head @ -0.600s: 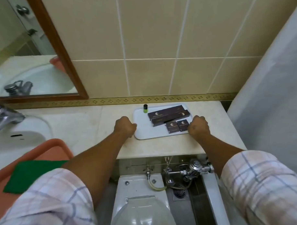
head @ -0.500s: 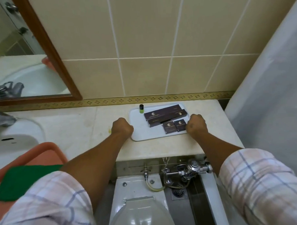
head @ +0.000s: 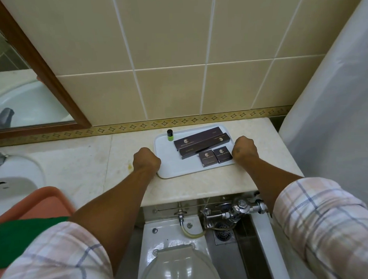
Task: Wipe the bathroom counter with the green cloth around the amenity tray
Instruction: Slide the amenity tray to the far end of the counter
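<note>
A white amenity tray (head: 176, 171) sits on the beige counter (head: 92, 163) near the back wall. It carries several dark boxes (head: 202, 141) and a small green bottle (head: 169, 135). My left hand (head: 146, 161) grips the tray's left edge with fingers curled. My right hand (head: 244, 148) grips its right edge the same way. The green cloth (head: 21, 239) lies in an orange basin (head: 35, 201) at the lower left, partly hidden by my left sleeve.
A white sink (head: 11, 178) with a chrome tap is at the left, under a wood-framed mirror (head: 36, 61). Below the counter stand a toilet (head: 176, 254) and chrome flush valve (head: 237, 208). A white curtain (head: 334, 113) hangs at the right.
Both hands stay closed on the tray's two side edges. The view has drifted a little to the right, so the sink and basin sit further left.
</note>
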`<state>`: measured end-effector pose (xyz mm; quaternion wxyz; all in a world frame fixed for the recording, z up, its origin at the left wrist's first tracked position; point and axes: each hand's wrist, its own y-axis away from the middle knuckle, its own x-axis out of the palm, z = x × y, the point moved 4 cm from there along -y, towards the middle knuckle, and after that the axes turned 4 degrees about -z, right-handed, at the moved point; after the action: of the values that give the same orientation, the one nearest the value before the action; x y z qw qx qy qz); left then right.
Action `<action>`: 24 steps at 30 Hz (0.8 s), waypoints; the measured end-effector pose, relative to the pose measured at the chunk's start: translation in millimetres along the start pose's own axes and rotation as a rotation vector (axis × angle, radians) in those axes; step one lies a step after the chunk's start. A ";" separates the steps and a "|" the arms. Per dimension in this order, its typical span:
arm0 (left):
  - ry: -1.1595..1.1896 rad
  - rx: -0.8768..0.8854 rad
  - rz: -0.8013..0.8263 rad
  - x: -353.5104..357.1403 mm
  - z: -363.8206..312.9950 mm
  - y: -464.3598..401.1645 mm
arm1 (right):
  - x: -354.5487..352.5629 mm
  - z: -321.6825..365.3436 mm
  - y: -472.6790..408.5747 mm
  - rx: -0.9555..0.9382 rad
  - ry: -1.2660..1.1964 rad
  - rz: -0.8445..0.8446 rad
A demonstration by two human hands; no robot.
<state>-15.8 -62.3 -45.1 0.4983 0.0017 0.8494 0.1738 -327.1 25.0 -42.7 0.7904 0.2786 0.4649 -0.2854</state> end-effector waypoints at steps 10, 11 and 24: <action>-0.061 0.056 -0.008 7.2 -2.3 -10.3 | 1.5 -8.4 -1.6 0.013 -0.093 -0.033; -0.087 0.067 -0.007 6.6 -8.4 -10.3 | -0.8 -16.2 3.3 0.018 -0.113 -0.032; -0.230 0.598 0.033 35.1 -221.2 15.0 | -56.1 -152.3 72.4 0.486 -0.569 -0.051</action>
<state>-223.3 -106.9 27.7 0.5656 0.1814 0.8008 -0.0767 -386.1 192.7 -42.7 0.7916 0.3559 0.1520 -0.4729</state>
